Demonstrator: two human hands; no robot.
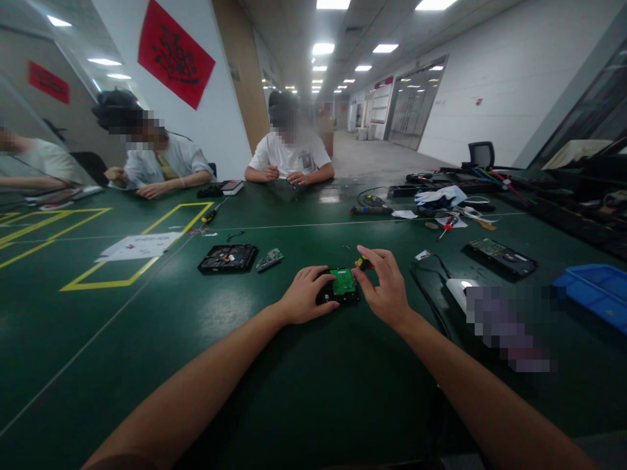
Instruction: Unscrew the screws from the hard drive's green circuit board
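Note:
A hard drive (344,282) with a green circuit board facing up lies on the green table in front of me. My left hand (304,297) grips its left side, with the thumb along the near edge and the fingers over the far part. Between the fingertips of my right hand (385,287) is a small screwdriver (362,262) with a yellow and black handle, held at the drive's right edge. Its tip is too small to make out. Tiny screw-like bits (346,247) lie just beyond the drive.
Left of the drive are an opened black drive casing (228,258) and a loose circuit board (269,260). Another hard drive (499,256), a blue tray (595,294) and a partly blurred white object with a cable (458,287) sit to the right. Three people sit across the table.

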